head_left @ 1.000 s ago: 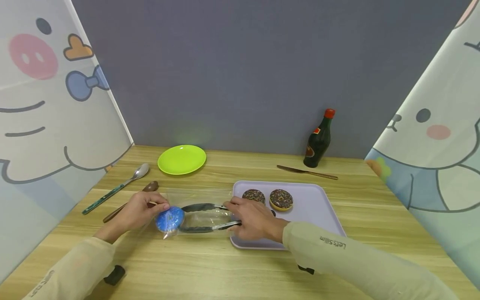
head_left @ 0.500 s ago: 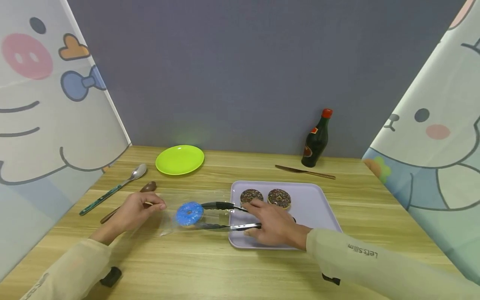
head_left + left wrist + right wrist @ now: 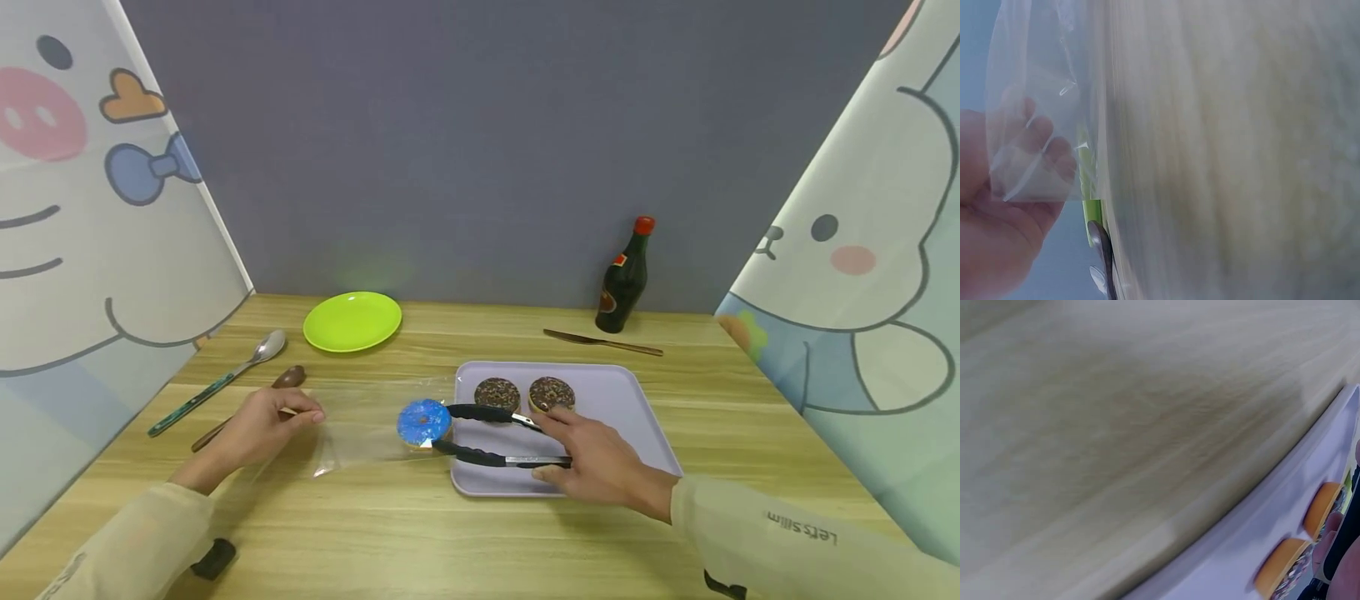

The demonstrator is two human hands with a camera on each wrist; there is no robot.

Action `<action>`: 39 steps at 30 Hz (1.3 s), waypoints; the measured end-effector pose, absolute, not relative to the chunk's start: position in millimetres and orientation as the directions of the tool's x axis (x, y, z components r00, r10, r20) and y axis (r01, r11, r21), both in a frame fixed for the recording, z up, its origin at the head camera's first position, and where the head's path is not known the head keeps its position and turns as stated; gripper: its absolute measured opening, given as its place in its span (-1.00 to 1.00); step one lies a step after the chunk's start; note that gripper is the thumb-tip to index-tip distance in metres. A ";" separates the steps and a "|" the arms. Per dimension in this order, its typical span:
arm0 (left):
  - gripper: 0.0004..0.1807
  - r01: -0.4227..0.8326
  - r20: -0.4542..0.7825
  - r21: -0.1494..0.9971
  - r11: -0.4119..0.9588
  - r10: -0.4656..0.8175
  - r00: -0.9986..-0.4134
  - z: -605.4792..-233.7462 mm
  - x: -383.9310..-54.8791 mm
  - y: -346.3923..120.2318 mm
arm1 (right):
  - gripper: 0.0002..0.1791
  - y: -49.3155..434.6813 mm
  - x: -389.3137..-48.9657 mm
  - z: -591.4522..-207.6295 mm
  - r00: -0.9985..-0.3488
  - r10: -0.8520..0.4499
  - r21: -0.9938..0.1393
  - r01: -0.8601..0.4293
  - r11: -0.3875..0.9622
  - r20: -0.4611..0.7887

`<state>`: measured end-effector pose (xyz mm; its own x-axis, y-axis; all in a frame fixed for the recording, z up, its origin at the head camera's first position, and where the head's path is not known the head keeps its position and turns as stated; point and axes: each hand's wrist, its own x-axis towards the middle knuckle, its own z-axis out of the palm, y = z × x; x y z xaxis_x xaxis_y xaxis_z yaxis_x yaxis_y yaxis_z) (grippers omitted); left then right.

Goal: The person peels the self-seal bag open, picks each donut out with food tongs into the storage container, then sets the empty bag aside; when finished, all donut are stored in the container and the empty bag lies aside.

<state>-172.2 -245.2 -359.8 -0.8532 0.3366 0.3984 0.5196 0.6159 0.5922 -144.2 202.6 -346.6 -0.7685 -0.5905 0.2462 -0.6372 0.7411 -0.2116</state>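
Note:
My left hand (image 3: 262,429) pinches the left end of a clear plastic bag (image 3: 356,425), which also shows in front of the fingers in the left wrist view. With my right hand (image 3: 596,454) I hold black-and-silver tongs (image 3: 480,457) above the tray. Between the tong tips is a blue-iced donut (image 3: 422,422), at the right end of the bag. Whether the film still surrounds the donut, I cannot tell. Two chocolate donuts with sprinkles, a left one (image 3: 495,393) and a right one (image 3: 552,392), lie on the lilac tray (image 3: 618,400) beyond the tongs.
A green plate (image 3: 352,322) lies at the back left. A green-handled spoon (image 3: 217,383) and a brown spoon (image 3: 288,377) are left of the bag. At the back right are a knife (image 3: 603,342) and a dark bottle (image 3: 624,279) with a red cap, near the grey wall.
My right hand has moved right with the tongs, drawing the blue donut from the bag's left end to its right end. The left hand stays almost in place on the bag.

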 end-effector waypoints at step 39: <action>-0.94 0.565 0.443 0.552 0.613 0.359 -0.822 -363.6 -176.4 -251.2 | -0.34 335.1 -80.7 -363.5 -0.778 -0.431 -0.222 -0.569 0.792 0.457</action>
<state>-176.4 -251.2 -363.6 -0.8219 0.3585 0.4427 0.5649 0.6134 0.5520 -80.7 335.1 -363.5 -0.7784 -0.4307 0.4567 -0.5686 0.7921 -0.2220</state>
